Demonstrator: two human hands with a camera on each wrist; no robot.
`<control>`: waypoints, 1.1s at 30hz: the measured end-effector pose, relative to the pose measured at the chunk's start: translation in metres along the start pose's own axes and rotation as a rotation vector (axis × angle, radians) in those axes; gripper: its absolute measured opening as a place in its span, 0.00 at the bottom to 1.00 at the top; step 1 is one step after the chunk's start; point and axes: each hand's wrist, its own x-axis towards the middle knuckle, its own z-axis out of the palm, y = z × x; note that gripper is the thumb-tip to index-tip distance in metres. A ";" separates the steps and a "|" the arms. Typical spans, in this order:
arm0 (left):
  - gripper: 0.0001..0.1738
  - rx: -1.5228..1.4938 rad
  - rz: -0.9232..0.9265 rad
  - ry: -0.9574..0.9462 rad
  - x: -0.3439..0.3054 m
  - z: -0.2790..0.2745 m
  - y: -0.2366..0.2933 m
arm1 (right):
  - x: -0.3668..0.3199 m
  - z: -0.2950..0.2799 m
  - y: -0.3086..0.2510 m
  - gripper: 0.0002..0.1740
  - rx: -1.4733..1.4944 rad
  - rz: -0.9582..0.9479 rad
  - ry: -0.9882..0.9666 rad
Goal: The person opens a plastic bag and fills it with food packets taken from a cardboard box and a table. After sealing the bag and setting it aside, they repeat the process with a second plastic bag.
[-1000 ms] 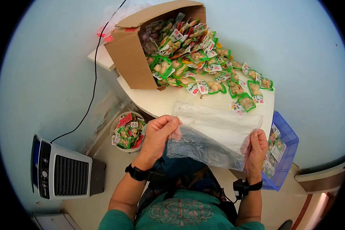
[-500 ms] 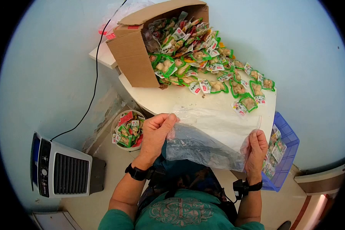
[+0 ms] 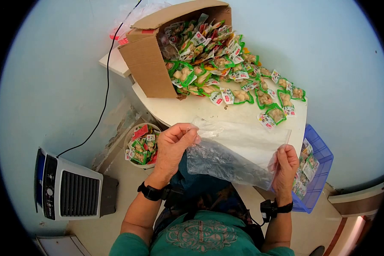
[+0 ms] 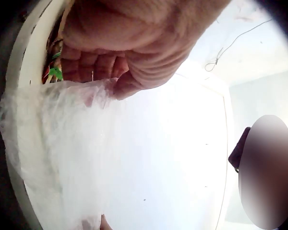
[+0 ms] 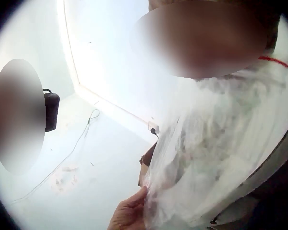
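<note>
A clear plastic bag [image 3: 232, 160] is stretched flat between both hands, over the table's near edge. My left hand [image 3: 173, 147] pinches its left top corner between thumb and fingers; the left wrist view shows the thumb [image 4: 127, 86] pressed on the crinkled film. On the other side my right hand [image 3: 286, 164] grips the bag's right edge, thumb toward the middle. A red strip [image 5: 274, 62] runs along one edge of the bag in the right wrist view. Beyond the bag, small sealed food packets [image 3: 241, 96] with green borders spill across the white table [image 3: 179, 113].
A tipped cardboard box [image 3: 147, 68] full of packets lies at the table's back left. Below left stands a bucket [image 3: 127, 143] of packets; a blue plastic basket [image 3: 324, 164] with more is at right. An air cooler [image 3: 79, 194] stands on the floor at left.
Both hands keep their hold on the bag and stay nearly in place. The left hand has risen slightly, and the bag's film has shifted a little. The packets have not moved.
</note>
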 end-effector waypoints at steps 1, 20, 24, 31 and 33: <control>0.08 -0.019 0.001 -0.001 0.000 0.001 0.002 | -0.001 0.000 -0.002 0.05 -0.005 -0.041 -0.002; 0.07 0.025 0.127 -0.107 0.004 0.004 0.021 | -0.007 -0.012 -0.033 0.08 -0.256 -0.507 -0.130; 0.09 0.063 0.232 -0.151 0.006 -0.002 0.018 | -0.008 -0.014 -0.039 0.11 -0.522 -0.706 -0.121; 0.14 0.218 0.315 -0.226 0.012 -0.007 0.013 | -0.010 -0.013 -0.036 0.10 -0.867 -0.835 -0.151; 0.13 0.229 0.312 -0.239 0.012 -0.007 0.011 | -0.010 -0.012 -0.035 0.10 -0.898 -0.826 -0.151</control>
